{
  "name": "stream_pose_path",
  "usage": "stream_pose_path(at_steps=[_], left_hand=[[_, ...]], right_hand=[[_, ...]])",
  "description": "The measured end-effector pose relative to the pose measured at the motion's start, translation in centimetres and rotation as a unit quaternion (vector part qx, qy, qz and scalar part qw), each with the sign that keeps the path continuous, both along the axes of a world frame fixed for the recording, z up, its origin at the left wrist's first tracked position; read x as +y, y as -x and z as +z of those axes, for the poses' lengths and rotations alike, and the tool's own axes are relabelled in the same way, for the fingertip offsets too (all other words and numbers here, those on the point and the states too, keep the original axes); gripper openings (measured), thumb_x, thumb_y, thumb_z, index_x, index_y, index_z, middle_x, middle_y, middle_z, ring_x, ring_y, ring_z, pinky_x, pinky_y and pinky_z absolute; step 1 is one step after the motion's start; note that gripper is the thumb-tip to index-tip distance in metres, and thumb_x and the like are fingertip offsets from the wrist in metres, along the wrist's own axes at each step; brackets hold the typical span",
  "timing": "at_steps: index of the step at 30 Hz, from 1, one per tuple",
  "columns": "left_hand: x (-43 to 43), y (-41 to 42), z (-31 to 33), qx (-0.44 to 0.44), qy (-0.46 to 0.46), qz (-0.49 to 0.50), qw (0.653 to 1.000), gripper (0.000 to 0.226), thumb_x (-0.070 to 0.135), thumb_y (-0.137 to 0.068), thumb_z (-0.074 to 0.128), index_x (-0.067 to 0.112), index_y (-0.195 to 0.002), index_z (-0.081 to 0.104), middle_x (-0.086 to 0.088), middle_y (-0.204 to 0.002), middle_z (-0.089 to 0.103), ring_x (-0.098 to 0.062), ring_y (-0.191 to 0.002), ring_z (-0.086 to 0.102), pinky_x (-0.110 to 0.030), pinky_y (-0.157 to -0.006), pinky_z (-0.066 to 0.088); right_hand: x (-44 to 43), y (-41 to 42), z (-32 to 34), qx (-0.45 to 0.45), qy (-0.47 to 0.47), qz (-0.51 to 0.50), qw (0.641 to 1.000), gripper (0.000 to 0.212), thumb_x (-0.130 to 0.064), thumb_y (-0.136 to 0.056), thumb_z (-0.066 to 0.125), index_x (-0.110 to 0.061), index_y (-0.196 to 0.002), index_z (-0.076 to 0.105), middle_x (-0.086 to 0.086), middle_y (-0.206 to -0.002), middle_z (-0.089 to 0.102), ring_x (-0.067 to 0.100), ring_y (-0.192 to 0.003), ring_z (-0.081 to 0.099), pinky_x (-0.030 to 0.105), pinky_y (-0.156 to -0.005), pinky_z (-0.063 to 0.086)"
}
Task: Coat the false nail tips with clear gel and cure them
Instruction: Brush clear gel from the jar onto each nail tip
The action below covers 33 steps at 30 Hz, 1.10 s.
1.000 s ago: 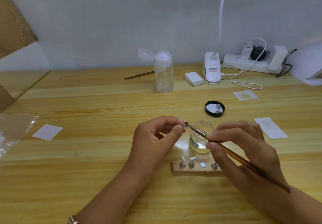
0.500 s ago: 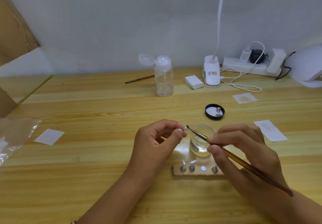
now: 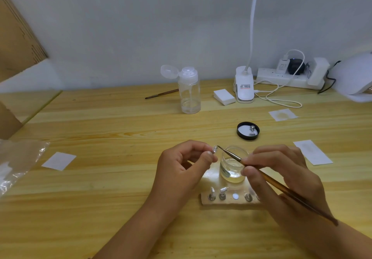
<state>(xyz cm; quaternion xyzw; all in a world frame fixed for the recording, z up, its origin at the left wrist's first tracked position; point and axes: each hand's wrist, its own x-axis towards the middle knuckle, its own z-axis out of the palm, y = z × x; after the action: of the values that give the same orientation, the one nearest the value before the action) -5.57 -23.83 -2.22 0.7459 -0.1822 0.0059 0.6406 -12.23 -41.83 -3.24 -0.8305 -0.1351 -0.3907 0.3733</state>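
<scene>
My left hand (image 3: 181,166) pinches a small clear nail tip (image 3: 215,149) on its stand between thumb and fingertips, above the table. My right hand (image 3: 281,176) holds a thin brown brush (image 3: 281,188) like a pen; its pointed tip sits right beside the nail tip. An open glass jar of clear gel (image 3: 232,168) stands just behind the brush. In front of it lies a pale holder strip (image 3: 229,200) with several small metal nail stands, two of them carrying tips. The white curing lamp (image 3: 354,77) sits at the far right edge.
A black jar lid (image 3: 248,130) with a metal stand in it lies behind the jar. At the back stand a clear pump bottle (image 3: 189,91), a second brush (image 3: 161,94), white pads (image 3: 223,97), a clip lamp (image 3: 244,87) and a power strip (image 3: 289,78). Paper slips and a plastic bag (image 3: 18,162) lie around.
The view shifted slightly. The brush tip has stayed at the nail tip in my left hand, with small strokes only; both hands keep their holds.
</scene>
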Motion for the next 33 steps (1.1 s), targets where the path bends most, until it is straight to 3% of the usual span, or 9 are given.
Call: stream_pose_path(at_steps=[6,10,19,23,30,33], left_hand=[[0.09,-0.06,-0.22,-0.001,0.001,-0.003,1.0,0.009,0.029,-0.081,0.067,0.035,-0.085,0.073,0.005,-0.079,0.076,-0.01,-0.072,0.066,-0.033,-0.069,0.053],[0.0,-0.16,-0.28,0.0,0.0,-0.001,1.0,0.01,0.029,-0.082,0.065,0.035,-0.085,0.072,0.006,-0.078,0.075,-0.008,-0.07,0.066,-0.03,-0.068,0.053],[-0.04,-0.24,-0.27,0.01,0.02,-0.015,1.0,0.015,0.02,-0.084,0.053,0.022,-0.078,0.067,0.007,-0.065,0.063,-0.007,-0.065,0.056,-0.026,-0.065,0.046],[-0.07,-0.29,-0.3,0.006,0.014,-0.021,1.0,0.018,0.022,-0.085,0.053,0.027,-0.077,0.068,0.006,-0.064,0.059,-0.014,-0.064,0.05,-0.034,-0.064,0.042],[0.01,-0.15,-0.25,-0.004,0.005,-0.035,0.999,0.019,0.038,-0.08,0.052,0.028,-0.078,0.069,0.006,-0.064,0.059,-0.017,-0.065,0.05,-0.046,-0.063,0.043],[-0.04,-0.11,-0.21,0.001,0.012,-0.034,0.999,0.017,0.036,-0.081,0.054,0.03,-0.078,0.069,0.006,-0.064,0.06,-0.016,-0.064,0.05,-0.042,-0.064,0.042]], right_hand=[[0.01,0.22,0.01,-0.005,0.013,0.017,1.0,0.017,-0.023,-0.087,0.062,-0.01,-0.088,0.073,-0.004,-0.091,0.067,0.011,-0.094,0.059,0.029,-0.083,0.044],[0.12,0.25,-0.12,-0.009,0.019,0.035,0.999,0.017,-0.024,-0.086,0.063,-0.011,-0.087,0.073,-0.002,-0.092,0.067,0.015,-0.093,0.061,0.032,-0.08,0.046],[-0.33,-0.19,0.25,-0.023,0.048,0.003,0.999,0.015,-0.022,-0.085,0.064,-0.011,-0.087,0.074,-0.008,-0.092,0.063,0.005,-0.096,0.056,0.033,-0.079,0.046],[-0.24,0.05,0.13,-0.019,0.064,0.019,0.998,0.013,-0.023,-0.086,0.066,-0.013,-0.091,0.074,-0.019,-0.099,0.058,-0.002,-0.103,0.054,0.035,-0.079,0.046],[0.29,-0.01,0.52,-0.025,0.056,0.028,0.998,0.015,-0.024,-0.088,0.064,-0.013,-0.09,0.074,-0.021,-0.101,0.058,-0.004,-0.104,0.054,0.037,-0.079,0.046],[0.29,-0.04,0.55,-0.03,0.063,0.016,0.997,0.015,-0.021,-0.085,0.064,-0.011,-0.085,0.074,-0.018,-0.098,0.057,-0.008,-0.103,0.052,0.036,-0.079,0.045]])
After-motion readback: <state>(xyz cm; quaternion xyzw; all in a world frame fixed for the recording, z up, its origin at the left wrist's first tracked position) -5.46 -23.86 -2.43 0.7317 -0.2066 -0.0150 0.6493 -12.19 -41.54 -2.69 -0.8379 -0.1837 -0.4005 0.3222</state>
